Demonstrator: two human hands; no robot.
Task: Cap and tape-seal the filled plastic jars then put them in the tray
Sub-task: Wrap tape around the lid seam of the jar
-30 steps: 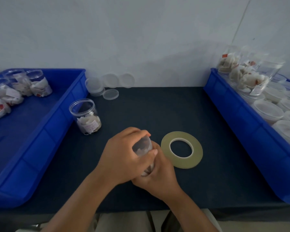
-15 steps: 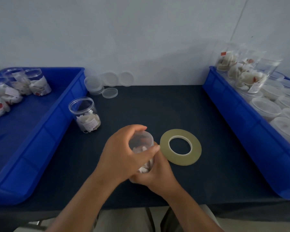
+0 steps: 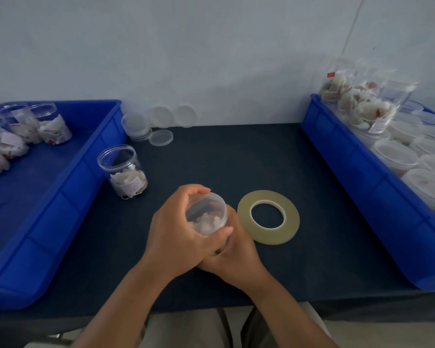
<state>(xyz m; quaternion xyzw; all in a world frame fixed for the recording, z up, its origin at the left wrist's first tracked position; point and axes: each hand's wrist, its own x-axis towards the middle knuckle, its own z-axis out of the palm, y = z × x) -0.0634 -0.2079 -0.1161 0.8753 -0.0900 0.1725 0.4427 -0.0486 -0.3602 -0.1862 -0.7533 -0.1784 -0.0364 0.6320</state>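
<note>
Both hands close on one jar (image 3: 207, 217) near the table's front edge. The left hand (image 3: 183, 237) curls over its capped top, thumb and fingertips round the rim. The right hand (image 3: 239, 257) wraps the body from beneath and hides the base.

With that jar as the dial's centre, the dark table (image 3: 236, 159) spreads all round. A blue tray (image 3: 91, 182) at nine o'clock holds a few filled jars. A second blue tray (image 3: 362, 184) at three o'clock is crowded with jars and lidded tubs. The tape roll (image 3: 293, 219) lies flat at three o'clock, just beside the right hand. An uncapped jar (image 3: 123, 172) stands upright at ten o'clock, against the left tray's wall. Loose lids (image 3: 161, 137) sit at eleven o'clock by the back wall.

I judge the held jar to be light, stiff and smooth-walled. It is likely to slip or dent under a hard squeeze, so grip the body firmly while the other hand works the rim. Its long axis tilts, with the top facing up toward the camera and leaning slightly to one o'clock. I cannot tell whether the cap is fully seated.
</note>
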